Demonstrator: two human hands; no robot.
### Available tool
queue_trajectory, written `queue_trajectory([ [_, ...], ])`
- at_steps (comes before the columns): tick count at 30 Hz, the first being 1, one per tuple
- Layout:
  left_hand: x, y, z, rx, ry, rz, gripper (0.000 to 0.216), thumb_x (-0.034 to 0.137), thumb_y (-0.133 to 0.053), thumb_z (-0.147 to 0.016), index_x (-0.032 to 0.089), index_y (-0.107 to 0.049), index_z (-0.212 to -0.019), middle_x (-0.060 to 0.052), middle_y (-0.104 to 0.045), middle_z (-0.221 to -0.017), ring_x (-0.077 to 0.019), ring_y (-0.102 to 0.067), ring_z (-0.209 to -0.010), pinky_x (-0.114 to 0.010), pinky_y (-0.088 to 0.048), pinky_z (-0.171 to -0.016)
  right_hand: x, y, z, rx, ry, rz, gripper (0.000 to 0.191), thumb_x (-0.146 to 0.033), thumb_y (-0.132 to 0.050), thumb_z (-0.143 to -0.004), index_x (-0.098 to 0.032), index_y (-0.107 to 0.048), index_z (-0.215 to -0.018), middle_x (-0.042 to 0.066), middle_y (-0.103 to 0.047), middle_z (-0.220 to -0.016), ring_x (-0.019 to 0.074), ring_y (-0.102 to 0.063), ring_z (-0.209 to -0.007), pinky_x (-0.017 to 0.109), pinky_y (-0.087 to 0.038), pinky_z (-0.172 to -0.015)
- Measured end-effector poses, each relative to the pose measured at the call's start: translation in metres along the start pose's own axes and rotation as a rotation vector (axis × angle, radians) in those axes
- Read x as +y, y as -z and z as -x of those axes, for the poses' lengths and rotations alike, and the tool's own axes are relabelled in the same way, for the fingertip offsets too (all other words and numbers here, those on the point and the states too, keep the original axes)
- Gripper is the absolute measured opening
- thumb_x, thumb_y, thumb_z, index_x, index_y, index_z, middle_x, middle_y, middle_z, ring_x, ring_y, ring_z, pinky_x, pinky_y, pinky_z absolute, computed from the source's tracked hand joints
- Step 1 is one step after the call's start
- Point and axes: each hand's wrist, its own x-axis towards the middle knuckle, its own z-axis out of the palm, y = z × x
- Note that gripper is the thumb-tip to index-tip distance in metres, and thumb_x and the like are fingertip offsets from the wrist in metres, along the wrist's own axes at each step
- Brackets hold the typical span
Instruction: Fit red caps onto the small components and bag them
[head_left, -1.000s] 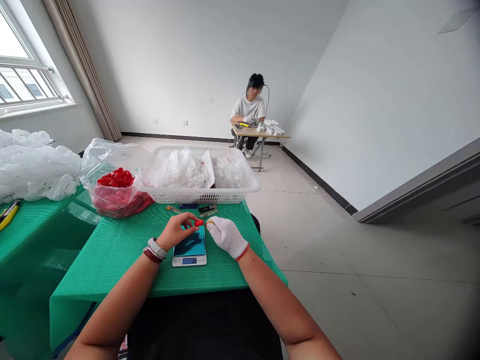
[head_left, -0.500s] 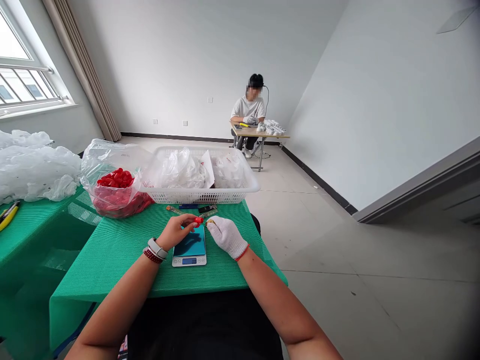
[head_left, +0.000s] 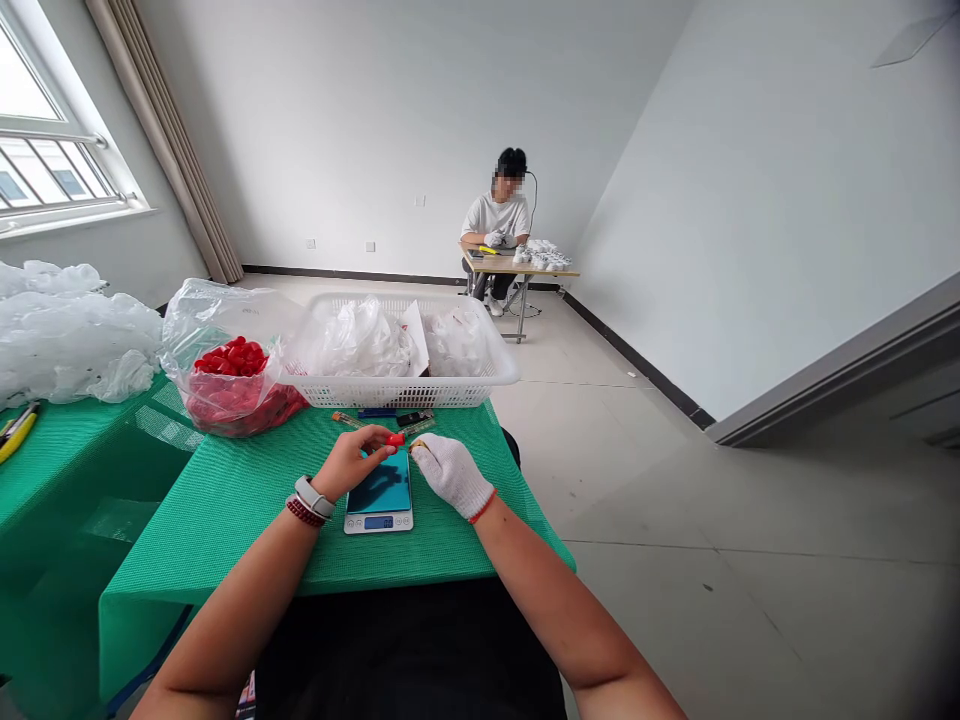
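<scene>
Over the far edge of the digital scale (head_left: 379, 522), the bare left hand (head_left: 349, 464) pinches a small red cap (head_left: 394, 439) in its fingers. The cap seems to lie roughly level, pointing at the gloved right hand (head_left: 450, 476), which is curled just beside it; whether that hand grips anything, I can't tell.

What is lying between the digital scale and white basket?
Head view: the red cap, held by the left hand, and a blue item and a black item on green mesh.

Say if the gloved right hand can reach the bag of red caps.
Probably, but not directly: the gloved right hand has the bare left hand and digital scale between it and the bag of red caps.
</scene>
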Motion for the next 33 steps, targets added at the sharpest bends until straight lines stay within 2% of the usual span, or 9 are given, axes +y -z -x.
queue_trajectory([
  [4,0.0006,0.0,-0.0006,-0.006,0.002,0.013,0.033,0.044,-0.059,-0.087,0.018,-0.065,-0.106,-0.006,-0.074,-0.095,-0.0204,-0.069,-0.081,-0.033,-0.057,-0.073,-0.0014,0.0009,0.0007,-0.009,0.026,-0.019,0.025,-0.029,-0.039,-0.1,-0.019,-0.058,-0.087,0.003,-0.064,-0.077,0.0141,-0.059,-0.069,0.022,-0.038,-0.062],
  [11,0.0053,0.001,0.001,0.0,-0.033,-0.054,0.028,0.041,-0.065,-0.083,0.018,-0.067,-0.099,-0.004,-0.073,-0.094,-0.0178,-0.065,-0.075,-0.029,-0.054,-0.067,0.0006,0.0009,0.0002,0.035,-0.04,-0.057,0.031,-0.034,-0.036,-0.101,-0.019,-0.057,-0.084,0.004,-0.063,-0.075,0.0148,-0.058,-0.068,0.023,-0.038,-0.06],
  [16,0.0018,0.0016,0.0005,0.039,-0.034,-0.039,0.028,0.04,-0.064,-0.085,0.019,-0.067,-0.102,-0.005,-0.073,-0.095,-0.0183,-0.066,-0.077,-0.03,-0.054,-0.069,-0.0019,0.0019,-0.0005,-0.018,-0.018,-0.052,0.031,-0.032,-0.038,-0.1,-0.02,-0.053,-0.077,0.002,-0.061,-0.07,0.0142,-0.057,-0.064,0.023,-0.037,-0.059],
  [20,0.0022,0.0016,0.0001,0.013,-0.036,-0.057,0.027,0.039,-0.063,-0.085,0.019,-0.067,-0.104,-0.005,-0.073,-0.097,-0.0183,-0.066,-0.078,-0.03,-0.054,-0.069,-0.0048,0.0037,-0.0001,-0.02,0.006,-0.106,0.028,-0.031,-0.037,-0.1,-0.02,-0.056,-0.084,0.003,-0.063,-0.075,0.0147,-0.059,-0.068,0.023,-0.038,-0.061],
  [25,0.0051,0.0013,0.001,-0.008,-0.048,-0.046,0.027,0.038,-0.062,-0.086,0.019,-0.067,-0.104,-0.004,-0.074,-0.096,-0.0172,-0.066,-0.077,-0.029,-0.054,-0.069,-0.0004,0.0013,-0.0012,0.031,-0.083,-0.137,0.032,-0.034,-0.036,-0.101,-0.019,-0.055,-0.081,0.003,-0.062,-0.072,0.0149,-0.058,-0.065,0.024,-0.038,-0.06],
  [29,0.0031,0.0016,0.0007,0.014,-0.048,-0.021,0.028,0.039,-0.061,-0.087,0.018,-0.067,-0.104,-0.004,-0.074,-0.091,-0.017,-0.067,-0.075,-0.029,-0.055,-0.069,0.0015,0.0006,-0.0019,-0.034,-0.081,-0.152,0.033,-0.035,-0.037,-0.1,-0.02,-0.052,-0.074,0.002,-0.059,-0.066,0.0145,-0.056,-0.062,0.024,-0.036,-0.058],
  [33,0.0026,0.0017,0.0004,-0.007,-0.029,-0.024,0.027,0.039,-0.062,-0.086,0.019,-0.066,-0.104,-0.004,-0.074,-0.094,-0.0176,-0.067,-0.076,-0.029,-0.054,-0.069,-0.0009,0.0019,-0.0007,-0.037,-0.045,-0.197,0.033,-0.036,-0.035,-0.101,-0.02,-0.055,-0.079,0.002,-0.059,-0.068,0.0151,-0.056,-0.064,0.024,-0.037,-0.06],
])
